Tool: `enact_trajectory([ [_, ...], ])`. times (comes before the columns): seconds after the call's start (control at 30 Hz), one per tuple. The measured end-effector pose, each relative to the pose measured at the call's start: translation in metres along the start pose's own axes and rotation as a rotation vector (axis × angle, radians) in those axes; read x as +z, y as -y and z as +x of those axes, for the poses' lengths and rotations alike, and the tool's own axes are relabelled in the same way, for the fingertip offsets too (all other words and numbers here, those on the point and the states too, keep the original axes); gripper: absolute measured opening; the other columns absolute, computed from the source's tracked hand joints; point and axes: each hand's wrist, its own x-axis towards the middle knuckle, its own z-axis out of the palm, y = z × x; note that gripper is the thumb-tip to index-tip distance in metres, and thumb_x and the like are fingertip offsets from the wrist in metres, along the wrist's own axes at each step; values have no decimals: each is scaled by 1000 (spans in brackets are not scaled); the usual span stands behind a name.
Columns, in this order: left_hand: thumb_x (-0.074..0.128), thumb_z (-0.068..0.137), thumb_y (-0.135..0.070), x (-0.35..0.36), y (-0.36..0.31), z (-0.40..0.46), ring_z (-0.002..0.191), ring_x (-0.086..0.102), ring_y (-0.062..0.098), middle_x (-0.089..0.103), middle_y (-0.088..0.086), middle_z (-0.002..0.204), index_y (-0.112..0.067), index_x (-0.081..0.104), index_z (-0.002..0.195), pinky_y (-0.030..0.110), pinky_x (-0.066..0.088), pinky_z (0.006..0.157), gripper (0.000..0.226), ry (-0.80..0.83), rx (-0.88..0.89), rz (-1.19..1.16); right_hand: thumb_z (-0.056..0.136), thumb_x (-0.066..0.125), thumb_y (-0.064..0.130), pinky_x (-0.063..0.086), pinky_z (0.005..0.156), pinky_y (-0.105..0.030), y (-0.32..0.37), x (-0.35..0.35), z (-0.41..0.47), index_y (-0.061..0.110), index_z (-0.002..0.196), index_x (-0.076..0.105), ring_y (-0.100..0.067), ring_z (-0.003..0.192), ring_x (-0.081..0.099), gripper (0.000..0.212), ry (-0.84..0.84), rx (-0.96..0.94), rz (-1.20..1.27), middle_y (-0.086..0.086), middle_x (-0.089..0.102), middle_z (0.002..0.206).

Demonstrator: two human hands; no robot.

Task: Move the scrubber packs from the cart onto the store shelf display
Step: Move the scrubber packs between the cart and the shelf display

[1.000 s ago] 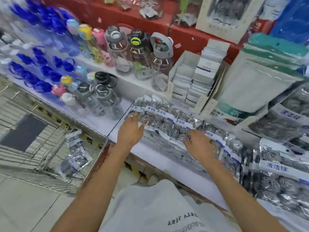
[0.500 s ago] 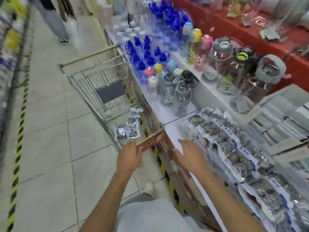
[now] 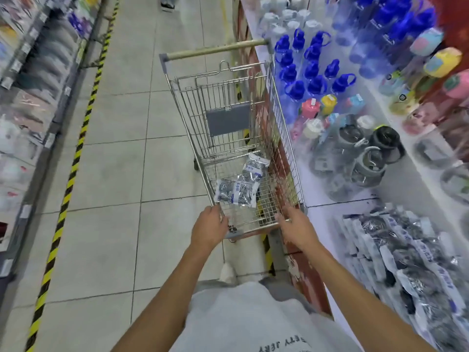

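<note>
The wire cart (image 3: 284,138) stands in the aisle against the shelf's left side. Two or three silver-and-blue scrubber packs (image 3: 236,191) lie on its bottom near the close end, one more (image 3: 255,165) just behind them. My left hand (image 3: 209,227) is at the cart's near left rim and my right hand (image 3: 295,224) at its near right corner. Both hold nothing, and their fingers point down toward the basket. Several more scrubber packs (image 3: 396,252) lie in rows on the white shelf (image 3: 319,224) at my right.
Blue-lidded bottles (image 3: 312,69) and dark-lidded jugs (image 3: 365,153) crowd the shelf beyond the packs. Yellow-black tape (image 3: 73,161) runs along the floor by the left-hand shelving (image 3: 30,72). A person's feet (image 3: 167,1) show far down the aisle.
I have turned left from the shelf to the cart. Both hands left the packs on the shelf and moved to the cart's near rim.
</note>
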Motion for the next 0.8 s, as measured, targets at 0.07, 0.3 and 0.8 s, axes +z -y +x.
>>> enact_trajectory([
  [0.07, 53, 104, -32, -2, 1, 24, 118, 58, 32, 60, 15, 126, -7, 55, 135, 37, 46, 90, 40, 39, 2, -2, 104, 53, 48, 44, 110, -43, 8, 1, 28, 13, 150, 48, -26, 133, 56, 58, 24, 51, 87, -7, 56, 149],
  [0.3, 60, 102, -27, 0, -12, 118, 139, 48, 31, 49, 16, 151, -9, 45, 152, 37, 39, 112, 55, 217, -32, 5, 96, 53, 64, 43, 111, -51, 19, 6, 149, 22, 147, 51, -28, 130, 56, 65, 132, 272, 256, -3, 57, 147],
  [0.8, 75, 90, -13, 83, 41, 351, 114, 55, 17, 56, -4, 120, -12, 61, 134, 32, 45, 100, 46, 426, -295, -99, 82, 75, 63, 58, 93, -46, -11, 88, 417, 19, 112, 64, -26, 107, 69, 54, 149, 633, 465, -3, 72, 111],
])
